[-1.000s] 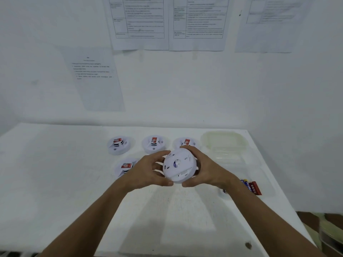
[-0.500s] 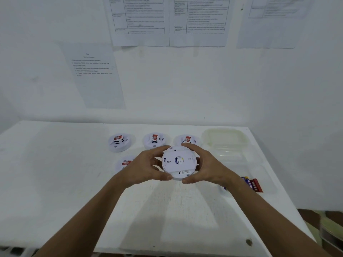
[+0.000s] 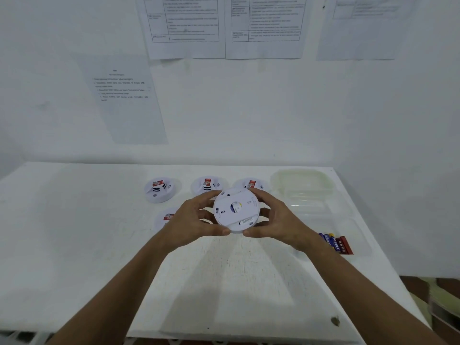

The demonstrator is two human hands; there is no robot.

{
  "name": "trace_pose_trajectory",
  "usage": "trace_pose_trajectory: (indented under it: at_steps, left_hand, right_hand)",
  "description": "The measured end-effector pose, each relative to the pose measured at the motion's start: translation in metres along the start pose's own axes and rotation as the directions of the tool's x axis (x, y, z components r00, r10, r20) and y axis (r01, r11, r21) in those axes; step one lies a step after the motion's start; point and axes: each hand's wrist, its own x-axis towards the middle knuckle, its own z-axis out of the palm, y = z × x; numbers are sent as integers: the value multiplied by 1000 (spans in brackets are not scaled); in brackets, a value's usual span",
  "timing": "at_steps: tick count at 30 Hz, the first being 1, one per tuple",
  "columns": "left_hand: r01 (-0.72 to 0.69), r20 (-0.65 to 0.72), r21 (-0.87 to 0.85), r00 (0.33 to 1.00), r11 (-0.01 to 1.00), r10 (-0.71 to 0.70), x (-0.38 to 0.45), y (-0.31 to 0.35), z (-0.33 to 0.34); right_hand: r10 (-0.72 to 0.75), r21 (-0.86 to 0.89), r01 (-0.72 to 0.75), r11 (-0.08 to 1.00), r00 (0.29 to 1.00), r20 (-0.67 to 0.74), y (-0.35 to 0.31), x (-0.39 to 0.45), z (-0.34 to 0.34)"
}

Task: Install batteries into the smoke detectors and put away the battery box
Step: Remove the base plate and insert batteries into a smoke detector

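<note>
White plastic smoke detector, back side up above the worktop, sits gripped by both left hand and right hand; likely best to twist its base plate evenly, without squeezing.

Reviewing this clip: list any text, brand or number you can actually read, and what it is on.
"CELL": partial brand on the batteries; the rest is blurred.
Held smoke detector: print too small to read.
Red labels on the table's detectors: unreadable.
Wall sheets: printed lines and tables, too blurred to read.
</note>
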Motion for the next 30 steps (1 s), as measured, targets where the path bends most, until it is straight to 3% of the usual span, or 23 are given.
trace_pose_trajectory:
  at_steps: [7, 10, 22, 30]
  left_hand:
    - [-16, 226, 55, 974, 998, 3, 2, 10, -8]
    - [-22, 260, 84, 966, 996, 0, 3, 16, -10]
    - [-85, 113, 87, 991, 993, 75, -2, 15, 2]
    - [-80, 43, 310, 997, 947, 70, -1, 13, 1]
  right_hand:
    - [21, -70, -12, 997, 991, 129, -7, -3, -2]
    - [10, -50, -3, 999, 990, 140, -8, -2, -1]
    - [-34, -53, 40, 998, 992, 123, -9, 0, -2]
    - [-59, -109, 71, 991, 993, 105, -4, 1, 1]
